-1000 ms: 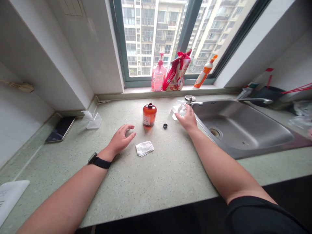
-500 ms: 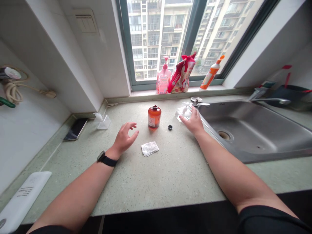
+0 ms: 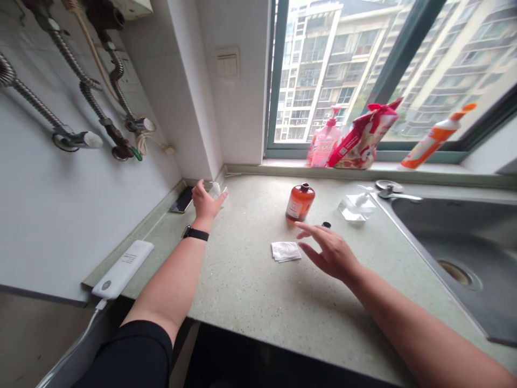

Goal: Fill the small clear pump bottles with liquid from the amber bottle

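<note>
My left hand point(image 3: 207, 203) reaches over a small clear pump bottle point(image 3: 218, 188) near the wall corner. Its thumb and fingers are spread, partly covering the bottle; whether they touch it I cannot tell. My right hand point(image 3: 332, 251) is open above the counter, fingers stretched out, holding nothing. Just beyond its fingertips stands an amber bottle point(image 3: 300, 202) with an uncapped neck and a white label. A black cap point(image 3: 326, 224) lies partly behind that hand. Left of the thumb is a folded white tissue point(image 3: 286, 251). Another clear pump bottle point(image 3: 357, 207) stands beside the sink.
A phone point(image 3: 181, 200) lies by the left wall, and a white power bank point(image 3: 123, 269) with a cable is at the counter's left edge. The steel sink point(image 3: 428, 237) is on the right. A pink pump bottle point(image 3: 323, 141), a red bag point(image 3: 363, 137) and an orange-white bottle point(image 3: 434, 140) line the sill.
The view has turned left. My left hand has moved to the left clear pump bottle. My right hand has left the one by the sink and come back toward the amber bottle and tissue.
</note>
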Action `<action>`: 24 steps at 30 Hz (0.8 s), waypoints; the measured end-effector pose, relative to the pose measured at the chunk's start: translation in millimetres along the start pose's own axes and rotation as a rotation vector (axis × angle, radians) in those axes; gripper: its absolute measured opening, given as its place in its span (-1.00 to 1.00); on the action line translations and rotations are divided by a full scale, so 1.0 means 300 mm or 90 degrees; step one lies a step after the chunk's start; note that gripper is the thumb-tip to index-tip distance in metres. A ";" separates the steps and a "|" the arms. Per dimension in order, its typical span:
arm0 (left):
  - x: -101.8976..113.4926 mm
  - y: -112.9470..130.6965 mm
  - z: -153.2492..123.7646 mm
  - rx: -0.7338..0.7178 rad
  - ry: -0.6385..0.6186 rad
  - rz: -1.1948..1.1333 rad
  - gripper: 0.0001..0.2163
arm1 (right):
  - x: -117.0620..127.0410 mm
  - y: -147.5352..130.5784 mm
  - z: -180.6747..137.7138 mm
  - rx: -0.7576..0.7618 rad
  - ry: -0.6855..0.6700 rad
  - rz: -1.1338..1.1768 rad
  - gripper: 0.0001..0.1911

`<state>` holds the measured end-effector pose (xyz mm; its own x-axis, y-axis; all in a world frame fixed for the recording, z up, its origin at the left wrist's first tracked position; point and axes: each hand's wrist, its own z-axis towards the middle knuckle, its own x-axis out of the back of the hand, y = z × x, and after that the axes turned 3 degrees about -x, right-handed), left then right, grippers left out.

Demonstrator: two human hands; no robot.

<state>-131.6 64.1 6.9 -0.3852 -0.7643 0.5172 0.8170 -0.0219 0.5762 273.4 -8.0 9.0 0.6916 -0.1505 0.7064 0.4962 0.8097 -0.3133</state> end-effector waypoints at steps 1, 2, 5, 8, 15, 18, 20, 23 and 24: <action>-0.018 -0.020 -0.003 0.032 -0.025 -0.006 -0.17 | -0.028 -0.004 -0.001 0.002 -0.015 0.007 -0.49; -0.034 -0.037 -0.007 0.063 -0.044 -0.013 -0.14 | -0.052 -0.002 -0.002 -0.003 -0.027 0.006 -0.45; -0.069 -0.074 -0.012 0.124 -0.099 -0.035 -0.22 | -0.094 0.022 -0.007 -0.035 -0.048 -0.014 -0.32; -0.081 -0.090 -0.004 0.130 -0.094 -0.062 -0.38 | -0.103 0.039 -0.014 -0.052 -0.061 -0.020 -0.32; -0.083 0.017 -0.042 -0.005 -0.110 -0.168 -0.44 | -0.124 0.009 0.057 -0.146 0.015 0.023 -0.56; -0.066 0.112 -0.102 -0.096 -0.164 -0.210 -0.38 | -0.159 -0.010 0.118 -0.215 0.076 0.090 -0.63; -0.046 0.175 -0.149 -0.164 -0.220 -0.242 -0.36 | -0.185 -0.024 0.145 -0.234 0.142 0.111 -0.59; -0.012 0.256 -0.212 -0.248 -0.307 -0.286 -0.35 | -0.209 -0.045 0.149 -0.230 0.212 0.133 -0.49; -0.002 0.278 -0.230 -0.268 -0.326 -0.300 -0.35 | -0.209 -0.053 0.142 -0.227 0.214 0.143 -0.47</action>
<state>-33.6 18.3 10.8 -0.7940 -0.2274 0.5638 0.5741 -0.5857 0.5722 199.7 12.9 -3.4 0.9018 -0.2165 0.3741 0.4243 0.6086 -0.6705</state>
